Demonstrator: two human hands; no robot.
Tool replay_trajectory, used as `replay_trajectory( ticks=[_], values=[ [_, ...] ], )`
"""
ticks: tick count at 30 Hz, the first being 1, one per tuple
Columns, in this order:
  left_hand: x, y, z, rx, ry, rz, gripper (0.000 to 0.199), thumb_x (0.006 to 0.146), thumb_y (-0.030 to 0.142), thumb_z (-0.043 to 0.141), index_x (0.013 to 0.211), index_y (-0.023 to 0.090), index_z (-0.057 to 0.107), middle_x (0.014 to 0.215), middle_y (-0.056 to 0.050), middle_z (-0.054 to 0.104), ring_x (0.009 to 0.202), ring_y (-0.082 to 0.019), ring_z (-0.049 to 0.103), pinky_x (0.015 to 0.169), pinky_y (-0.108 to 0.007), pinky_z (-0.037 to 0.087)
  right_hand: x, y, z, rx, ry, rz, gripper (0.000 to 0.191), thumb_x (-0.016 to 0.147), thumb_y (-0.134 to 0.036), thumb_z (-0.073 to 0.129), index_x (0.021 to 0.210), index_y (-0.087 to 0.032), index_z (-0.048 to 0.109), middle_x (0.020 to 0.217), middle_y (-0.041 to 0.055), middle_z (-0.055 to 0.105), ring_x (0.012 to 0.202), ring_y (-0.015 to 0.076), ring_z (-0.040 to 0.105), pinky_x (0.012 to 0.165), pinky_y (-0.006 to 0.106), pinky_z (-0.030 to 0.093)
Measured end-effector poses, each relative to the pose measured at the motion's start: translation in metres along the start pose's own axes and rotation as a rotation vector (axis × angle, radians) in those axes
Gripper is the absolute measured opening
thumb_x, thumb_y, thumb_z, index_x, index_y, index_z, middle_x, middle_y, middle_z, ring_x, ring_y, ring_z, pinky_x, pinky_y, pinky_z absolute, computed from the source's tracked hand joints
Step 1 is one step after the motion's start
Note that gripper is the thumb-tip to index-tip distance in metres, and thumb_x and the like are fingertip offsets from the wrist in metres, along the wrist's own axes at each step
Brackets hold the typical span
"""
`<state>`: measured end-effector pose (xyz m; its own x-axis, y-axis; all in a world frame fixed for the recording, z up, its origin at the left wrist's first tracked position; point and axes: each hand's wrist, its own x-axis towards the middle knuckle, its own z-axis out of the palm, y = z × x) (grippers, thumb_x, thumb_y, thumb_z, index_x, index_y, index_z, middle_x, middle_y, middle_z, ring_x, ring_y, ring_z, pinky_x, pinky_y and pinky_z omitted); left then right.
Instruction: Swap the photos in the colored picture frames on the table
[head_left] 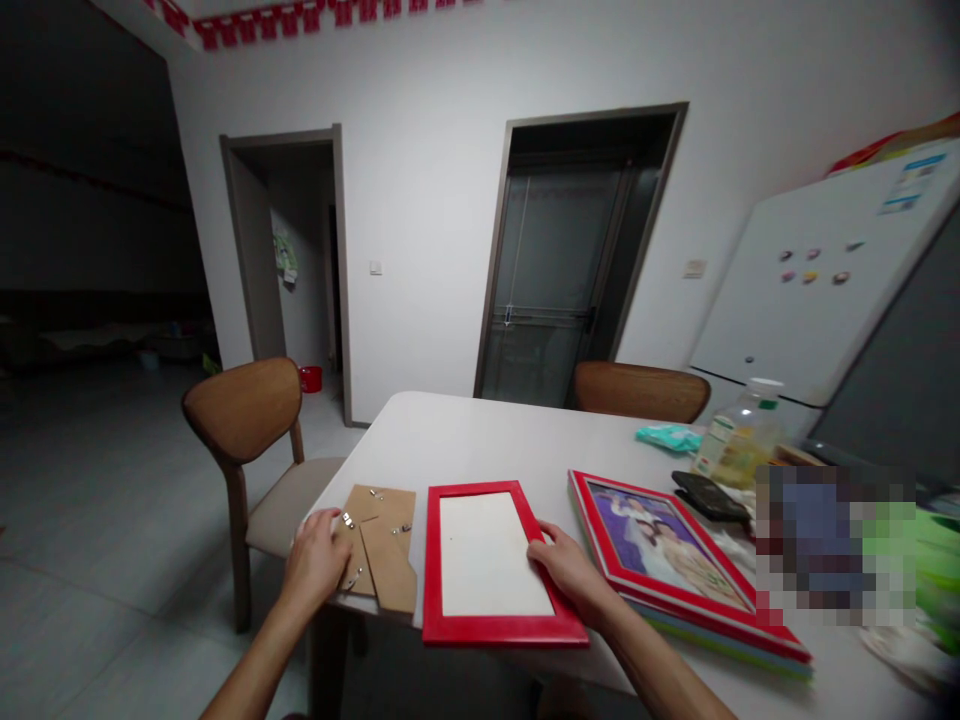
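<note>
My right hand (566, 572) grips the right side of a red picture frame (506, 630), its thumb over the border. The frame lies at the table's near edge and a plain white panel (487, 555) fills its opening. To its left is a brown frame backing board (379, 510) with metal clips and a fold-out stand leg (391, 570). My left hand (321, 555) is closed on the left edge of this board, its thumb on the surface; the fingertips underneath are partly hidden.
To the right lies a stack of frames, a red frame with a photo (667, 545) on top. Beyond it are a black object (709, 495), a plastic bottle (739, 430) and a teal packet (670, 437). Wooden chairs stand at the table's left (247, 410) and far side (641, 390).
</note>
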<state>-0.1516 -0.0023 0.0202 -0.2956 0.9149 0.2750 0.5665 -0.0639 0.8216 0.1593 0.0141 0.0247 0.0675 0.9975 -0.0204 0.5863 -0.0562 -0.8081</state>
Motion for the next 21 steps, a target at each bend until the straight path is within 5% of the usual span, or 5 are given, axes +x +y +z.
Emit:
replay_trajectory(
  ticks=[4,7,10,14,21],
  values=[
    [-0.038,0.052,0.038,0.001,-0.092,0.195,0.039,0.065,0.016,0.053,0.104,0.017,0.049,0.113,-0.008,0.050,0.110,-0.023,0.041,0.095,-0.038,0.028,-0.014,-0.019,-0.004,0.700,-0.135,0.108,0.072,0.066,-0.017,0.041,0.130,-0.015,0.009,0.074,0.0052,0.064,0.055,0.0166,0.060,0.053,0.029,0.045],
    [-0.069,0.090,0.075,-0.026,-0.282,0.409,0.051,0.061,0.019,0.061,0.110,0.019,0.048,0.125,-0.008,0.043,0.114,-0.024,0.037,0.097,-0.037,0.029,-0.020,-0.031,-0.004,0.853,-0.146,0.089,0.076,0.064,-0.017,0.049,0.130,-0.021,0.010,0.060,-0.0022,0.060,0.047,0.0138,0.055,0.052,0.028,0.044],
    [-0.083,0.112,0.094,-0.013,-0.283,0.569,0.048,0.064,0.015,0.056,0.112,0.015,0.047,0.121,-0.011,0.046,0.110,-0.025,0.040,0.094,-0.039,0.032,-0.021,-0.034,-0.004,0.867,-0.151,0.040,0.078,0.063,-0.020,0.056,0.129,-0.021,0.014,0.051,-0.0065,0.053,0.044,0.0116,0.052,0.049,0.025,0.042],
    [-0.072,0.116,0.082,-0.008,-0.212,0.619,0.042,0.066,0.007,0.046,0.107,0.018,0.049,0.098,-0.006,0.057,0.094,-0.019,0.051,0.085,-0.030,0.040,-0.016,-0.022,-0.004,0.725,-0.100,0.030,0.080,0.062,-0.025,0.060,0.128,-0.016,0.017,0.056,-0.0045,0.054,0.047,0.0115,0.052,0.046,0.023,0.040],
    [-0.041,0.066,0.031,0.045,0.068,0.220,0.032,0.073,0.017,0.041,0.104,0.017,0.043,0.081,-0.002,0.056,0.067,-0.017,0.057,0.060,-0.027,0.045,0.001,0.016,-0.001,-0.152,0.122,-0.101,0.050,0.067,-0.019,0.044,0.116,-0.008,0.042,0.063,0.0033,0.061,0.057,0.0156,0.056,0.054,0.024,0.040]
  ],
)
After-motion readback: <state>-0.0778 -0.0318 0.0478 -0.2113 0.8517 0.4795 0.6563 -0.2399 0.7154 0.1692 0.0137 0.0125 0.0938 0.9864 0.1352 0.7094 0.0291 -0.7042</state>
